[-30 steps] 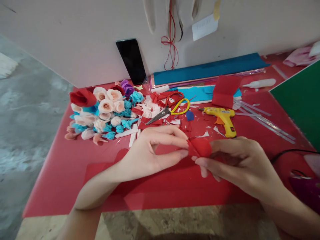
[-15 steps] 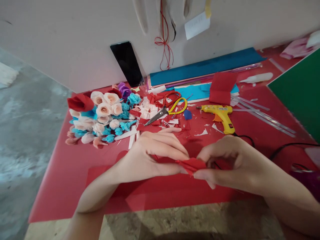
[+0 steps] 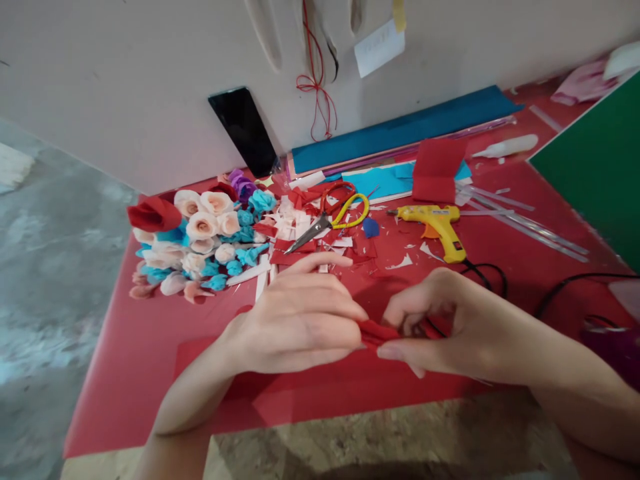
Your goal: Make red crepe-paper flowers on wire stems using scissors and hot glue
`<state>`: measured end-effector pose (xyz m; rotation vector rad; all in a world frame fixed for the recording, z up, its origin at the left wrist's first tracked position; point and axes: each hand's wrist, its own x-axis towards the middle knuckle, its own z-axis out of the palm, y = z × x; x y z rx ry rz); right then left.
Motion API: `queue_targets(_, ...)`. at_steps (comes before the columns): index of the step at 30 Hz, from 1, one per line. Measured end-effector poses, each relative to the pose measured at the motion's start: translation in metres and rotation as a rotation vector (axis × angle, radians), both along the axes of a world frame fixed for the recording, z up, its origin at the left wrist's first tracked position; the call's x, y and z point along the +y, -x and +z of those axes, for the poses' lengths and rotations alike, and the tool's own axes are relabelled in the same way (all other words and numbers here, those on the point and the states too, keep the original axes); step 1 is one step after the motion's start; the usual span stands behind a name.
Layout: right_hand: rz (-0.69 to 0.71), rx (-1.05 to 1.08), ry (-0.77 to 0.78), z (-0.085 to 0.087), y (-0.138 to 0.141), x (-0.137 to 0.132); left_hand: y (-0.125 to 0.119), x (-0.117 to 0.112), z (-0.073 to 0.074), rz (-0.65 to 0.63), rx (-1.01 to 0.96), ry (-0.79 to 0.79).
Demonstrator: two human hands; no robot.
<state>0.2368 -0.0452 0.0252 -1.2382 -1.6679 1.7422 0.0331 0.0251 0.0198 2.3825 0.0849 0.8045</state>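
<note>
Between my two hands is a small folded piece of red crepe paper [image 3: 377, 333]. My left hand [image 3: 305, 320] pinches its left end, with the little-finger side raised and one finger stretched away. At the right end, the thumb and fingertips of my right hand [image 3: 435, 327] close on the same paper. Part of the paper is hidden by the fingers. Beyond my hands lie scissors [image 3: 325, 223] with red and yellow handles, on paper scraps. A yellow hot glue gun [image 3: 437, 223] lies past my right hand.
Paper flowers [image 3: 203, 227] in white, blue, red and purple crowd the left of the red table [image 3: 130, 360]. A black phone [image 3: 243, 130] leans on the wall. Blue paper [image 3: 400, 133], glue sticks [image 3: 530, 223], a white bottle [image 3: 510, 145] and a green board [image 3: 595, 167] lie behind and right.
My left hand has rolled over the red paper, its fingers now covering more of the left end. The paper looks more tightly gathered. The view has shifted slightly.
</note>
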Motion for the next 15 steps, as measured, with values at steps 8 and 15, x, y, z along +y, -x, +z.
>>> queue_targets(8, 0.003, -0.027, -0.128, -0.0046, 0.0020, -0.0025, -0.0009, 0.0035, 0.0044, 0.035, 0.003, -0.166)
queue_targets(15, 0.001, -0.103, -0.204, -0.0020, 0.0018, -0.0034, -0.0014, 0.0040, 0.0063, 0.012, 0.014, -0.178)
